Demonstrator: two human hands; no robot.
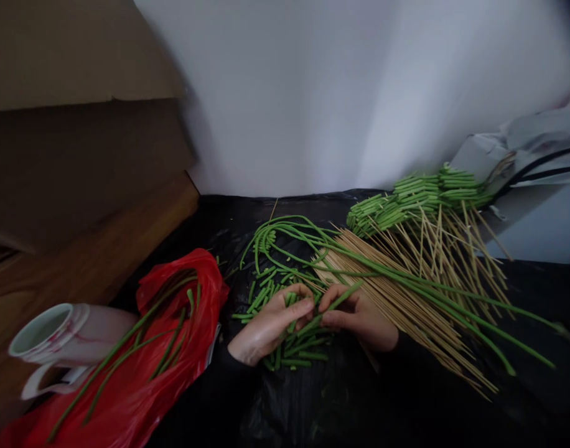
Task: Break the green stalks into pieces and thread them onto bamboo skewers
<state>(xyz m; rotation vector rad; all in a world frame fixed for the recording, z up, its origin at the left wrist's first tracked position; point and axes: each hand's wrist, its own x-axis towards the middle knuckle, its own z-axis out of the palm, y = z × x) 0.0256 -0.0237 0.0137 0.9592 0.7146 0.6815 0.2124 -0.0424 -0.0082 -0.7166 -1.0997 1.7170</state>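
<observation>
Both hands are close together over a pile of short green stem pieces (303, 356) on black plastic sheeting. My right hand (359, 316) pinches a green stem that slants up to the right past its fingers. Just beside it, my left hand (278, 320) has its thumb and fingers closed round a short green piece. Behind the hands, long green stems (406, 278) curve across a bundle of thin wooden skewers (387, 298). Stacked rows of green pieces on skewers (418, 198) lie at the back right.
At the left, a red plastic bag (173, 379) holds long stems, beside a pale mug (74, 333) lying on its side. A cardboard box (79, 143) stands behind them. A white wall (285, 99) rises at the back; a grey-white bag (541, 143) is at the right.
</observation>
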